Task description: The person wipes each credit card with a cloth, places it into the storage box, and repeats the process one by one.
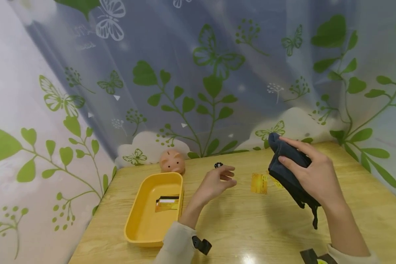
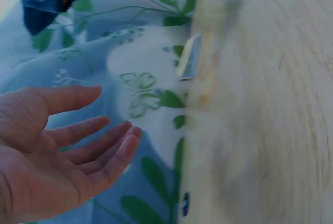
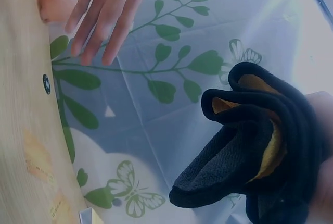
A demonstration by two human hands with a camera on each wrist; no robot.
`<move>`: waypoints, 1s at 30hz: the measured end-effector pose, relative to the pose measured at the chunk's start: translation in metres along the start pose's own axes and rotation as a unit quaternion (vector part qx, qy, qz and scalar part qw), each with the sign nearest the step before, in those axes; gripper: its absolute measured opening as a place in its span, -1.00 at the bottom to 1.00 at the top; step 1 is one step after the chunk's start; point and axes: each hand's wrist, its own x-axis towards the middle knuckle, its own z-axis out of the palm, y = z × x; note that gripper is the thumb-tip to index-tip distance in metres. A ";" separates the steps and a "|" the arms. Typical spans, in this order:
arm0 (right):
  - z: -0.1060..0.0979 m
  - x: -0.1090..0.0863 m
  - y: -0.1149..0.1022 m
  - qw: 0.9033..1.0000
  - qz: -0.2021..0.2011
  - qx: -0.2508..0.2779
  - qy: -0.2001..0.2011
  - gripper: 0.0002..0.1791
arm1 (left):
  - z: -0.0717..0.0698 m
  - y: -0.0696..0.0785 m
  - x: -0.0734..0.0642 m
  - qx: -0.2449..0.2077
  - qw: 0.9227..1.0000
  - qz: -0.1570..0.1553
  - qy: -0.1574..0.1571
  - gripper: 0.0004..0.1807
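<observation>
In the head view my right hand (image 1: 316, 176) grips a folded dark blue cloth (image 1: 290, 161) above the right side of the table, and a black strip dangles from it. The right wrist view shows the folds of this cloth (image 3: 229, 156), with black edges and a yellow inner side. My left hand (image 1: 214, 185) hovers over the middle of the table, holding nothing. Its fingers are loosely spread in the left wrist view. Nearest to it is a black-and-white round chip (image 1: 218, 165). Between the hands lies a golden card (image 1: 259, 183), and another golden card (image 1: 276, 182) is partly hidden behind the cloth.
A yellow tray (image 1: 135, 220) stands at the left, with a black, white and golden card-like item (image 1: 167, 204) inside. Behind it sits a pink piggy bank (image 1: 172, 161). A patterned curtain (image 1: 184, 73) borders the table's back edge.
</observation>
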 end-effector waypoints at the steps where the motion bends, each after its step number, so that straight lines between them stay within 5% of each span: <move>1: 0.000 0.000 0.001 1.000 0.002 -0.001 0.000 -0.42 | 0.004 -0.001 0.005 -0.002 1.000 -0.002 -0.006 -0.49; 11: 0.002 0.002 0.009 1.000 0.007 -0.012 0.000 -0.43 | 0.026 -0.005 0.043 0.011 0.999 -0.015 -0.036 -0.44; 21: 0.000 0.002 0.010 1.000 0.019 -0.024 -0.001 -0.43 | 0.050 -0.024 0.077 0.033 0.991 0.020 -0.129 -0.25; 30: 0.004 0.002 0.007 1.000 0.011 -0.018 -0.001 -0.44 | 0.069 -0.037 0.090 0.103 0.988 0.001 -0.111 -0.06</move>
